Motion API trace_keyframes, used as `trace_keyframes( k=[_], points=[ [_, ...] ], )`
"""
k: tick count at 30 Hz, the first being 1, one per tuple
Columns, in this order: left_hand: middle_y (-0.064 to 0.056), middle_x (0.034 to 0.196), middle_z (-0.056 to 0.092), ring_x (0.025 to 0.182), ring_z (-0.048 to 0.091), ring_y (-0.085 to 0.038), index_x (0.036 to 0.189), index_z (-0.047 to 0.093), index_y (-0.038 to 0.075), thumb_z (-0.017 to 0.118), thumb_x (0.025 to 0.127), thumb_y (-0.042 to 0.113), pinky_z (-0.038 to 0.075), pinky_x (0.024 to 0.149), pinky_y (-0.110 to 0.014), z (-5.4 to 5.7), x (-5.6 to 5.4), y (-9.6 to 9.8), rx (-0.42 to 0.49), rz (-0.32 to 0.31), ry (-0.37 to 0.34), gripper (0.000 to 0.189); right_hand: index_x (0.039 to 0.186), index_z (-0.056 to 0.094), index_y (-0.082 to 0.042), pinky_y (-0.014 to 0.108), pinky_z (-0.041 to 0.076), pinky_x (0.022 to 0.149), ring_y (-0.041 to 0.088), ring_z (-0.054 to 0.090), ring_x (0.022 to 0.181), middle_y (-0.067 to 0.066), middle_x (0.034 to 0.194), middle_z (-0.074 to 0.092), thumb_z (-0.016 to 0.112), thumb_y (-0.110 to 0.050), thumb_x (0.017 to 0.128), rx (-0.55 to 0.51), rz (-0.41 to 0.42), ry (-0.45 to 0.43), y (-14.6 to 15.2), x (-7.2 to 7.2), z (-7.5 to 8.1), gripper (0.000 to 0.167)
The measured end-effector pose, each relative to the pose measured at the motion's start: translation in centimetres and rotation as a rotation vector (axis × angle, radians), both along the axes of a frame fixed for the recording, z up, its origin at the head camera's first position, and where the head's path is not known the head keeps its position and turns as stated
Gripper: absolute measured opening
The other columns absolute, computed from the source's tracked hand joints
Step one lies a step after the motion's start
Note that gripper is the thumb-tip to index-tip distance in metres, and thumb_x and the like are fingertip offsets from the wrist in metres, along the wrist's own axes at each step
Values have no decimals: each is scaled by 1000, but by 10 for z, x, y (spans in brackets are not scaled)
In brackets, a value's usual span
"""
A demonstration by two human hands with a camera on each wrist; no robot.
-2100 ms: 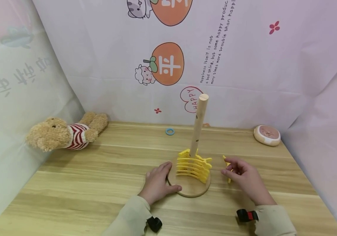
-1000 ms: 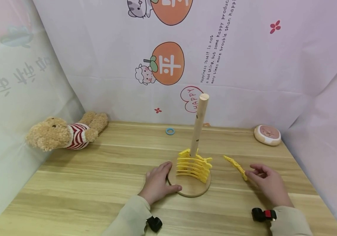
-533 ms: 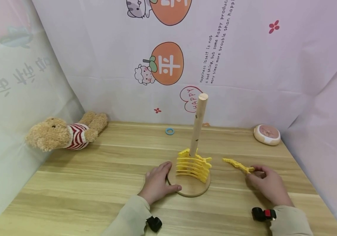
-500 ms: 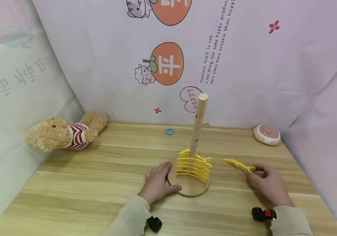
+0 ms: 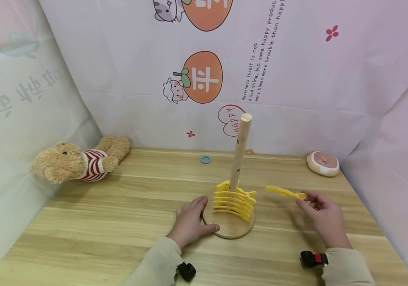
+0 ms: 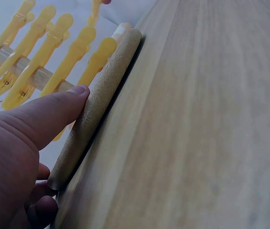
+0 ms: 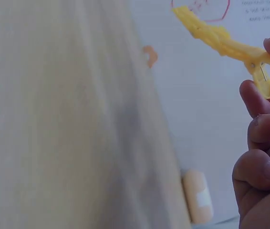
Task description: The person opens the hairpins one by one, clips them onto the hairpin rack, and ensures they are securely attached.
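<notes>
A wooden stand has an upright round post (image 5: 240, 155) on a disc base (image 5: 227, 233). Several yellow alligator hair clips (image 5: 233, 208) are stacked around the lower post, also seen edge-on in the left wrist view. My left hand (image 5: 191, 223) grips the base at its left side, thumb over the near rim (image 6: 109, 90) and fingers around the edge. To the right of the stand, my right hand (image 5: 327, 216) pinches another yellow hair clip (image 5: 284, 192) by its handle end, between thumb and index finger. Its long jaws point left, towards the post.
A teddy bear (image 5: 78, 161) in a striped top lies at the back left of the wooden table (image 5: 118, 222). A small blue ring (image 5: 205, 159) rests behind the post. A round-cornered pink and white object (image 5: 323, 163) sits at the back right, before the printed backdrop (image 5: 132, 59).
My right hand first moved right along the loose clip, took it by its handle end, and has since raised it a little and shifted left. The left hand has stayed on the base.
</notes>
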State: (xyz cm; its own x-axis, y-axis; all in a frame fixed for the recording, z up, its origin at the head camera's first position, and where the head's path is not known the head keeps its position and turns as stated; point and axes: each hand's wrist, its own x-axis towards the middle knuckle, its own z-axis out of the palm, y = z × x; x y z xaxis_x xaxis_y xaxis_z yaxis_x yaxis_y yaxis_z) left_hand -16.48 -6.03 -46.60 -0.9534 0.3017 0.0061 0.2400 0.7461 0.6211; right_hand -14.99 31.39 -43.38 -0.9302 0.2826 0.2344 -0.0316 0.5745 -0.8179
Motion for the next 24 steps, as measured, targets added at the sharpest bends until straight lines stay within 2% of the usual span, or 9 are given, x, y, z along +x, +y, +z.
trace_keyframes(
  k=[7,17,24],
  points=[
    [-4,158,41,139,40,-33,152,43,11,81,77,57,29,99,-52,0,0,0,1,2,0,96,120,68,-2,18,45,56,8,55,74,-8,88,67,76,-27,91,-58,54,72,-16,5,18,39],
    [-6,157,41,140,39,-35,151,44,10,82,77,55,29,102,-57,1,1,0,10,-1,16,95,116,68,2,20,45,53,9,55,68,-4,83,68,76,-7,90,-101,157,181,-44,15,41,29],
    [-5,157,42,139,41,-35,151,45,10,82,76,56,29,100,-57,0,1,0,5,-2,26,95,113,70,-4,24,44,49,12,53,63,1,80,67,77,-10,90,-95,209,169,-56,19,47,25]
  ],
)
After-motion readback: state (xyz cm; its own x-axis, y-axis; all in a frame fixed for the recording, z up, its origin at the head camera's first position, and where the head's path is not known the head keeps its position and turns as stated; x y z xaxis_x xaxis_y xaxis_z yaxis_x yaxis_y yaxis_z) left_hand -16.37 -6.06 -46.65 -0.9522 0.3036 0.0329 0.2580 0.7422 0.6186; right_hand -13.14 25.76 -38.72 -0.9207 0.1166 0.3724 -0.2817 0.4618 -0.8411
